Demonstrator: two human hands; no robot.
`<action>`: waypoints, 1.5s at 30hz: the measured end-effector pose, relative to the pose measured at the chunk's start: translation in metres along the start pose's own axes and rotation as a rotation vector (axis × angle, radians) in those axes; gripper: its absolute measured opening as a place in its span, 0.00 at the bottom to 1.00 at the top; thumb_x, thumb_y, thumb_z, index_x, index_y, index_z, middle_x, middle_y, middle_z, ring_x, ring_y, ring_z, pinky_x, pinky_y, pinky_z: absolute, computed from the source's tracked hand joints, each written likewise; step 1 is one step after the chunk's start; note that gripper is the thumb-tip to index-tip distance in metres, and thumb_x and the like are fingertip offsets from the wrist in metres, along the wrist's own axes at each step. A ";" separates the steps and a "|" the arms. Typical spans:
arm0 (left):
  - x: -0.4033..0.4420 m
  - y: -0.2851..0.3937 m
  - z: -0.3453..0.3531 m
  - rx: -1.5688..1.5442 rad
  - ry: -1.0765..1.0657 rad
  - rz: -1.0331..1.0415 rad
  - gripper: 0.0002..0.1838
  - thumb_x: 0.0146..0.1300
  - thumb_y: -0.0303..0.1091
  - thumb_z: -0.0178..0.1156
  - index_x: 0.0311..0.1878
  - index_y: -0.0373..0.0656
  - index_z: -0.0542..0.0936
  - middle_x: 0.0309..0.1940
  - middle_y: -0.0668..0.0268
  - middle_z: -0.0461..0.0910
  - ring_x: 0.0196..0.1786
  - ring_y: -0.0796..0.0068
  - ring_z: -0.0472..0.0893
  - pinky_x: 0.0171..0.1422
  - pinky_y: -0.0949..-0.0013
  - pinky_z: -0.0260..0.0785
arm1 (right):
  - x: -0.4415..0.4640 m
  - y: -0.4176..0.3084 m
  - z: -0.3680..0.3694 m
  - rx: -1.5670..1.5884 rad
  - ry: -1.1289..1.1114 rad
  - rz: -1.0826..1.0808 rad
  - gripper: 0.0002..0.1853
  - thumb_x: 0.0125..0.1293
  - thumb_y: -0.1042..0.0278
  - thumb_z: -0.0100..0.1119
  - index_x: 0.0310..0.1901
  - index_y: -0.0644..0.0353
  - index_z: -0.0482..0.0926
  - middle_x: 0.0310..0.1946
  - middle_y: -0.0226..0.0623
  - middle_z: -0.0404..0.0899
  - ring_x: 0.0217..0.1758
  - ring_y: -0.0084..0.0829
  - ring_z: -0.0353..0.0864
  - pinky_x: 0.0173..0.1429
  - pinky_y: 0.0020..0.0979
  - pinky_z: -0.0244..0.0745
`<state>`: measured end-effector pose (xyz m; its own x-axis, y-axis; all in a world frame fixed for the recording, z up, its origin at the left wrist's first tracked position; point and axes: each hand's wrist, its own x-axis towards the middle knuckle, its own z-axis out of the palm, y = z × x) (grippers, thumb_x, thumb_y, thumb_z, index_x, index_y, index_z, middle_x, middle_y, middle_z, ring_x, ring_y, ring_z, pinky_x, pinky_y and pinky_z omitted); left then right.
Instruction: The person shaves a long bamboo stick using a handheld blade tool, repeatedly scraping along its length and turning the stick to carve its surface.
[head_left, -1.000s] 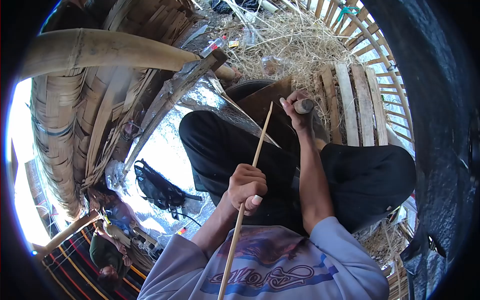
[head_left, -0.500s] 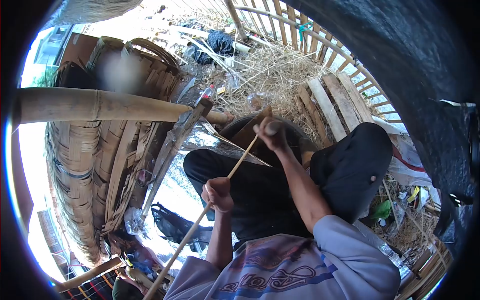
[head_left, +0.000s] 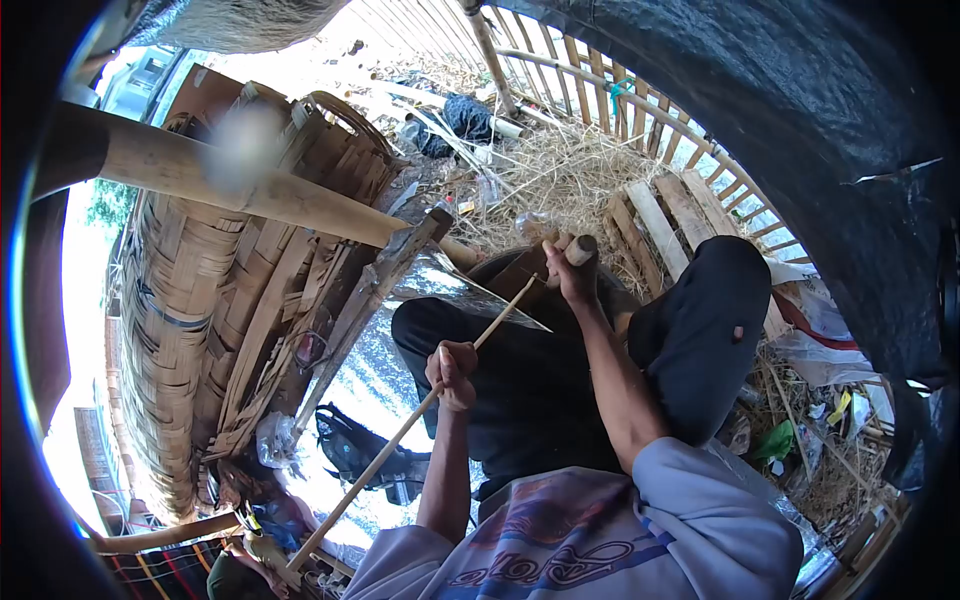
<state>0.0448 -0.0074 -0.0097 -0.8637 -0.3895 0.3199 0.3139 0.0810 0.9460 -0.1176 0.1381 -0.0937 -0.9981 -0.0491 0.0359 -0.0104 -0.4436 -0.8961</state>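
Observation:
A long thin pale stick runs diagonally from the lower left up to its pointed tip in front of my legs. My left hand is closed around its upper part. Farther forward, my right hand grips a wooden handle whose round end faces up. A broad dark brown blade extends to the left of that hand, near the stick's tip. Its junction with the handle is hidden by the fingers. Behind the blade a dark round rim is partly visible.
A thick bamboo pole crosses the upper left beside rolled woven bamboo. Wooden slats and straw lie ahead. A black bag rests on silvery sheeting. Part of another person shows at lower left.
The view has swung. My left hand and the stick have turned to a flatter slant. The stick's tip, close to my right hand half a second ago, now sits slightly apart from it.

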 end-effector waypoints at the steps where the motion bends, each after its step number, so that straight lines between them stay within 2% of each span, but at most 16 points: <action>1: -0.002 0.001 -0.002 -0.002 -0.002 0.001 0.26 0.72 0.49 0.41 0.23 0.38 0.67 0.11 0.72 0.57 0.15 0.84 0.53 0.20 0.74 0.46 | -0.005 0.009 0.001 -0.087 -0.065 -0.005 0.13 0.58 0.73 0.63 0.20 0.56 0.69 0.16 0.22 0.68 0.19 0.14 0.66 0.25 0.21 0.61; 5: -0.003 -0.004 -0.006 0.019 0.013 -0.005 0.26 0.72 0.48 0.41 0.23 0.38 0.67 0.11 0.72 0.56 0.14 0.83 0.54 0.20 0.74 0.46 | -0.010 0.039 -0.002 -0.457 -0.169 -0.207 0.15 0.57 0.73 0.64 0.18 0.55 0.68 0.16 0.20 0.66 0.22 0.13 0.63 0.28 0.22 0.62; 11: -0.009 -0.005 -0.013 -0.007 0.053 -0.004 0.25 0.72 0.46 0.40 0.22 0.37 0.67 0.10 0.72 0.56 0.13 0.83 0.53 0.20 0.74 0.47 | -0.002 0.038 -0.007 -0.055 0.031 0.168 0.14 0.57 0.73 0.64 0.20 0.57 0.68 0.17 0.24 0.69 0.21 0.15 0.66 0.28 0.21 0.63; 13: -0.013 -0.003 -0.010 0.000 0.058 -0.002 0.25 0.72 0.45 0.41 0.22 0.36 0.67 0.10 0.72 0.56 0.13 0.83 0.52 0.20 0.74 0.47 | -0.002 0.057 -0.012 -0.315 -0.198 -0.281 0.14 0.59 0.69 0.63 0.20 0.55 0.69 0.15 0.23 0.68 0.18 0.14 0.65 0.25 0.21 0.61; 15: -0.006 -0.002 -0.010 0.018 -0.008 -0.007 0.24 0.73 0.47 0.39 0.24 0.38 0.67 0.11 0.70 0.58 0.14 0.81 0.55 0.21 0.73 0.50 | 0.003 0.057 -0.011 -0.336 -0.174 -0.232 0.14 0.59 0.69 0.64 0.20 0.55 0.70 0.15 0.23 0.67 0.18 0.15 0.65 0.24 0.21 0.61; 17: -0.007 -0.004 -0.011 0.043 -0.008 -0.015 0.24 0.73 0.46 0.39 0.24 0.38 0.67 0.12 0.69 0.59 0.14 0.81 0.55 0.21 0.74 0.51 | 0.003 0.046 -0.017 -0.238 -0.016 0.097 0.13 0.57 0.71 0.64 0.21 0.58 0.70 0.16 0.24 0.68 0.22 0.16 0.67 0.27 0.22 0.63; 19: -0.010 -0.008 -0.005 0.081 0.083 0.005 0.24 0.73 0.46 0.39 0.24 0.38 0.67 0.11 0.69 0.59 0.14 0.82 0.54 0.20 0.75 0.50 | 0.000 0.044 -0.018 -0.183 0.014 0.115 0.12 0.57 0.72 0.64 0.21 0.58 0.70 0.17 0.24 0.69 0.23 0.16 0.68 0.27 0.23 0.63; 22: -0.002 -0.004 0.001 -0.012 0.051 0.020 0.24 0.73 0.47 0.39 0.24 0.40 0.66 0.11 0.71 0.57 0.13 0.83 0.52 0.19 0.74 0.47 | 0.000 0.050 -0.020 -0.478 -0.115 -0.195 0.12 0.59 0.71 0.63 0.22 0.56 0.71 0.18 0.23 0.70 0.20 0.14 0.69 0.25 0.22 0.63; 25: 0.011 -0.003 0.005 -0.047 0.107 0.003 0.23 0.73 0.48 0.39 0.24 0.42 0.64 0.11 0.73 0.53 0.12 0.84 0.50 0.18 0.74 0.44 | 0.005 0.054 -0.021 -0.298 -0.068 0.020 0.10 0.58 0.72 0.63 0.23 0.57 0.71 0.18 0.23 0.70 0.22 0.15 0.70 0.28 0.22 0.66; 27: 0.023 -0.007 0.001 -0.120 0.114 0.007 0.22 0.73 0.49 0.40 0.26 0.44 0.63 0.13 0.75 0.51 0.12 0.85 0.48 0.17 0.74 0.41 | 0.004 0.057 -0.025 -0.307 0.003 0.052 0.09 0.58 0.72 0.62 0.24 0.58 0.71 0.18 0.24 0.71 0.23 0.16 0.72 0.29 0.22 0.67; 29: 0.033 -0.014 -0.009 -0.220 0.257 0.032 0.24 0.72 0.52 0.40 0.28 0.41 0.65 0.13 0.73 0.56 0.13 0.86 0.50 0.17 0.78 0.43 | 0.002 0.061 -0.035 -0.109 0.301 0.111 0.09 0.59 0.71 0.61 0.25 0.58 0.71 0.18 0.27 0.72 0.22 0.19 0.73 0.29 0.24 0.68; 31: 0.045 -0.018 -0.022 -0.215 0.245 0.032 0.22 0.72 0.52 0.40 0.31 0.42 0.65 0.14 0.72 0.58 0.13 0.86 0.51 0.17 0.79 0.44 | -0.003 0.059 -0.043 0.007 0.501 0.140 0.10 0.58 0.67 0.60 0.24 0.59 0.72 0.18 0.29 0.72 0.22 0.23 0.74 0.31 0.26 0.70; 33: 0.053 -0.014 -0.023 -0.206 0.236 0.034 0.21 0.72 0.52 0.40 0.35 0.43 0.64 0.15 0.72 0.59 0.13 0.86 0.52 0.16 0.79 0.44 | -0.006 0.064 -0.059 0.257 0.896 0.246 0.11 0.56 0.63 0.60 0.24 0.60 0.72 0.18 0.32 0.73 0.23 0.26 0.75 0.34 0.28 0.71; 36: 0.064 0.003 -0.015 -0.031 0.208 0.026 0.18 0.72 0.51 0.42 0.46 0.43 0.61 0.22 0.70 0.65 0.15 0.84 0.57 0.18 0.78 0.51 | -0.012 0.060 -0.071 0.152 0.895 0.354 0.10 0.53 0.65 0.59 0.26 0.63 0.73 0.20 0.34 0.74 0.26 0.28 0.76 0.38 0.29 0.72; 39: 0.075 -0.005 -0.014 -0.020 0.264 0.093 0.18 0.72 0.51 0.42 0.47 0.44 0.62 0.23 0.69 0.66 0.18 0.84 0.59 0.22 0.77 0.55 | -0.008 0.058 -0.063 0.130 0.879 0.351 0.07 0.53 0.68 0.59 0.27 0.63 0.73 0.21 0.33 0.75 0.27 0.28 0.76 0.40 0.29 0.71; 45: 0.067 -0.014 -0.030 -0.220 0.377 -0.069 0.17 0.70 0.50 0.46 0.38 0.44 0.67 0.12 0.77 0.50 0.15 0.87 0.48 0.20 0.78 0.42 | -0.007 0.033 -0.032 0.075 0.646 0.160 0.09 0.55 0.66 0.63 0.32 0.60 0.75 0.25 0.30 0.78 0.28 0.22 0.75 0.36 0.26 0.69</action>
<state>-0.0060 -0.0621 -0.0028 -0.6939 -0.6982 0.1763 0.3724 -0.1384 0.9177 -0.1126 0.1526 -0.1377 -0.8223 0.4159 -0.3884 0.1219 -0.5378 -0.8342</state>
